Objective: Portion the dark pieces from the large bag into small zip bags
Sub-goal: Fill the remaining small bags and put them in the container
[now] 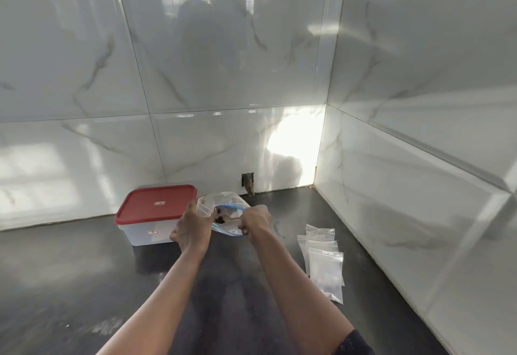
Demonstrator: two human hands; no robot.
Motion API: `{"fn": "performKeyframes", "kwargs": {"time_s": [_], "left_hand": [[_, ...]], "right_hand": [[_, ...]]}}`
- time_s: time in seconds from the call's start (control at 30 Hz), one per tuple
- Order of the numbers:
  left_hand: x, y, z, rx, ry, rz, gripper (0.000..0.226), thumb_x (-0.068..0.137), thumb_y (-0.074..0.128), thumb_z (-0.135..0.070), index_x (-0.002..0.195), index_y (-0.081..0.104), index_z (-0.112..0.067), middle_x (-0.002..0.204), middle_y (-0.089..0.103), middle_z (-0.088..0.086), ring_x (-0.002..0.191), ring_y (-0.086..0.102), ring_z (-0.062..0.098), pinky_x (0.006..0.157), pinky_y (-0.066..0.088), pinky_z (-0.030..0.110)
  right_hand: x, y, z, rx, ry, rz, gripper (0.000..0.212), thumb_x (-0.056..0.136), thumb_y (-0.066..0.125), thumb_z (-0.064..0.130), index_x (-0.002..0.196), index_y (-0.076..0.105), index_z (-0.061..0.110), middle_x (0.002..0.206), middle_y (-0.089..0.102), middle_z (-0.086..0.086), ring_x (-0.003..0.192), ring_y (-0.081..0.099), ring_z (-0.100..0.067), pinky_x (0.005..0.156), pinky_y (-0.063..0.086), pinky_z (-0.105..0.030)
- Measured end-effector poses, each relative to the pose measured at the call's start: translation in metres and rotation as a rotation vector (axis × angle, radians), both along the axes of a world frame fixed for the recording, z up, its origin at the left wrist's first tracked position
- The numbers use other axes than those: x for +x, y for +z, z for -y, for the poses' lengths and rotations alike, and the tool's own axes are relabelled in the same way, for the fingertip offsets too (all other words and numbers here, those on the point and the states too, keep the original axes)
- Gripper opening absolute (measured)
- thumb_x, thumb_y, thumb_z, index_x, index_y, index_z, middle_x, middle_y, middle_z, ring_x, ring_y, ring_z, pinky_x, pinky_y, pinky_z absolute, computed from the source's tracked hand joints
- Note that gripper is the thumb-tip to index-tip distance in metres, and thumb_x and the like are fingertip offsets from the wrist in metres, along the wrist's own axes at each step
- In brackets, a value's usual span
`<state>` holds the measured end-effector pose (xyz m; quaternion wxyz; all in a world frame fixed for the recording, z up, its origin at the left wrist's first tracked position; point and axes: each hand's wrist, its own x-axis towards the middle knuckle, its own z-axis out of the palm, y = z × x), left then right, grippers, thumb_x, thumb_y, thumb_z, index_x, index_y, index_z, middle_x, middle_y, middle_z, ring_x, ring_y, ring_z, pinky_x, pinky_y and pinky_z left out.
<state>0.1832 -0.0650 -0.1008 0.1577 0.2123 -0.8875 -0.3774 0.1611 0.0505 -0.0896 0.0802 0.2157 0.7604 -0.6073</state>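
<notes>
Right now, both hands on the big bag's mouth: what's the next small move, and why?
Probably hold the large clear blue-zipped bag with the left hand alone and send the right hand to a small clear zip bag from the pile to its right: the mouth looks open, dark pieces show inside, no small bag is in hand.

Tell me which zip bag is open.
The large blue-zipped bag, gripped by the left hand and right hand: its mouth gapes over dark pieces. The small bags lie flat to the right.
</notes>
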Motion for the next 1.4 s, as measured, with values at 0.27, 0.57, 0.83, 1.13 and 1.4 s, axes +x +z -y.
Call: {"fn": "performKeyframes", "kwargs": {"time_s": [0.27,0.57,0.83,1.13,1.4], "left_hand": [[-0.003,0.002,-0.004,0.044,0.01,-0.03,0.054,0.081,0.065,-0.041,0.126,0.049,-0.018,0.113,0.063,0.013,0.108,0.055,0.036,0.091,0.033,0.045],[-0.002,-0.004,-0.011,0.044,-0.018,-0.027,0.045,0.083,0.064,-0.036,0.123,0.051,-0.019,0.112,0.064,0.009,0.109,0.055,0.032,0.094,0.032,0.047],[0.002,-0.003,-0.018,0.019,-0.029,-0.017,0.045,0.082,0.065,-0.036,0.123,0.051,-0.022,0.11,0.065,0.006,0.106,0.056,0.031,0.094,0.033,0.047],[0.002,-0.002,-0.012,0.014,-0.011,-0.003,0.043,0.083,0.063,-0.034,0.122,0.05,-0.021,0.111,0.064,0.005,0.108,0.056,0.029,0.095,0.033,0.047],[0.0,-0.01,-0.006,0.03,-0.012,-0.01,0.038,0.084,0.061,-0.034,0.12,0.051,-0.023,0.108,0.064,0.005,0.106,0.056,0.029,0.094,0.031,0.045]], "right_hand": [[0.011,0.046,-0.053,-0.09,0.062,-0.019,0.028,0.083,0.03,-0.01,0.067,0.052,-0.003,0.032,0.045,-0.007,0.021,0.034,-0.01,0.03,0.021,-0.008],[0.022,0.082,-0.087,-0.135,0.127,-0.136,0.03,0.086,0.038,-0.012,0.064,0.056,-0.002,0.054,0.046,-0.011,0.035,0.033,-0.011,0.032,0.021,-0.012],[0.021,0.071,-0.046,0.22,0.232,-0.358,0.038,0.082,0.045,-0.006,0.058,0.062,0.019,0.059,0.055,-0.007,0.048,0.046,-0.014,0.048,0.039,-0.021],[0.026,0.073,-0.031,0.463,0.384,-0.487,0.032,0.087,0.047,0.0,0.103,0.074,0.007,0.083,0.062,-0.007,0.082,0.06,-0.021,0.077,0.051,-0.027],[0.019,0.063,-0.044,0.353,0.199,-0.482,0.034,0.084,0.046,-0.002,0.098,0.075,0.008,0.073,0.062,-0.009,0.07,0.056,-0.02,0.065,0.043,-0.024]]}}
